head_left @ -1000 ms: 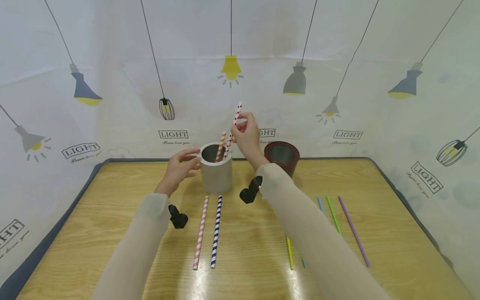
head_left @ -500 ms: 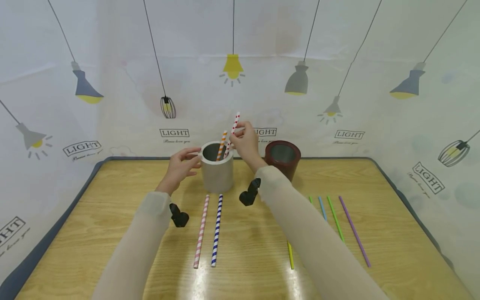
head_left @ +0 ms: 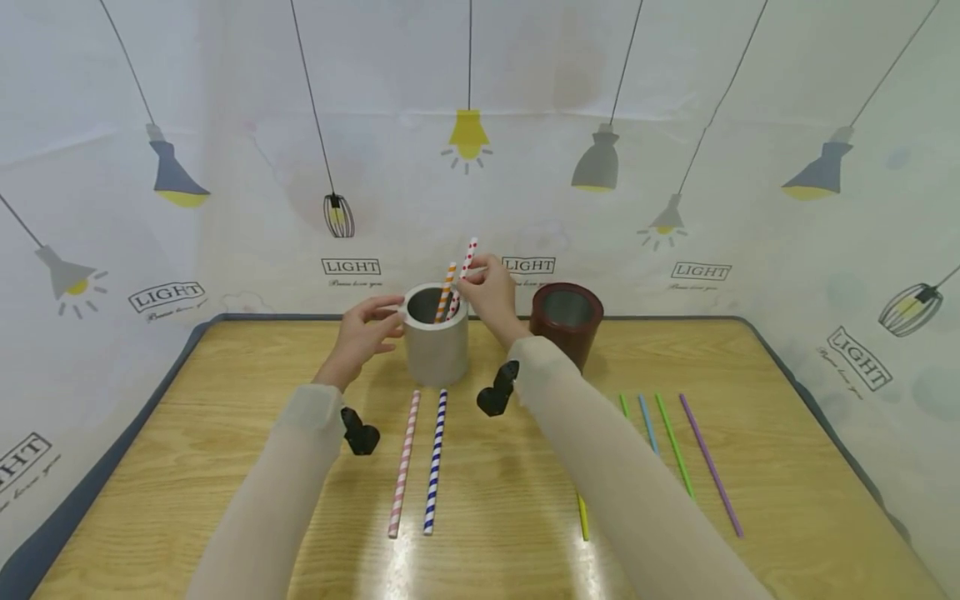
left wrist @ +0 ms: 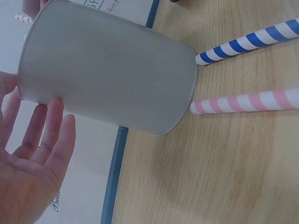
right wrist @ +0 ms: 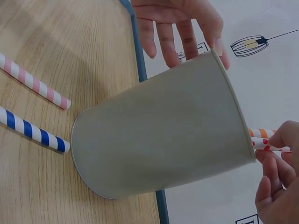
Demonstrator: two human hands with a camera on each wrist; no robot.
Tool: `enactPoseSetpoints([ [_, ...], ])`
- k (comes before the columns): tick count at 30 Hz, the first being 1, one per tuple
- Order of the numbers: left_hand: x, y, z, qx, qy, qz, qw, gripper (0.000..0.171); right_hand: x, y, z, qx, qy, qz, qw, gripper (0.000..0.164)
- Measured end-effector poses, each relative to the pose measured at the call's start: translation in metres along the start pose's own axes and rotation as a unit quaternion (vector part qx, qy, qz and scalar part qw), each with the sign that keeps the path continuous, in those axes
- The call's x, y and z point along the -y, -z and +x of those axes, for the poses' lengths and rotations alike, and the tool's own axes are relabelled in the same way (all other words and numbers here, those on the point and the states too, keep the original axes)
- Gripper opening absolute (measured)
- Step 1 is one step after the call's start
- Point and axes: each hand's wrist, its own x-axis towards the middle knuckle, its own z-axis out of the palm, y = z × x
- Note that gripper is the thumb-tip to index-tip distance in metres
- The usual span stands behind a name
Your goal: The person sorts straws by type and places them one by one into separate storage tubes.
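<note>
A pale grey cup stands upright at the back of the table, an orange-striped paper straw leaning inside it. My right hand pinches a white straw with red dots between thumb and fingertips, just over the cup's right rim. The dotted straw's lower end is down inside the cup, hidden by its wall in the right wrist view. On the cup's left side, my left hand touches the rim and upper wall with extended fingers.
A dark red cup stands to the right. In front of the grey cup lie a pink-striped straw and a blue-striped straw. Several thin plain straws, including a purple straw, lie at right, partly behind my right sleeve.
My right hand has moved down and slightly left, and the dotted straw has sunk deeper into the grey cup. My left hand has stayed at the rim.
</note>
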Motion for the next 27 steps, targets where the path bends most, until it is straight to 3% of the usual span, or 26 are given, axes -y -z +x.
enactPoseSetpoints([
  [16,0.0006,-0.0005,0.0014,0.006,0.001,-0.007,1.0000,0.042,-0.0033,-0.0076,-0.0019,-0.021,0.006,-0.003,1.000,0.027],
  [27,0.0010,0.0002,0.0002,0.011,-0.004,-0.011,0.9999,0.044,-0.0047,-0.0083,-0.0022,-0.005,0.000,-0.004,1.000,0.027],
])
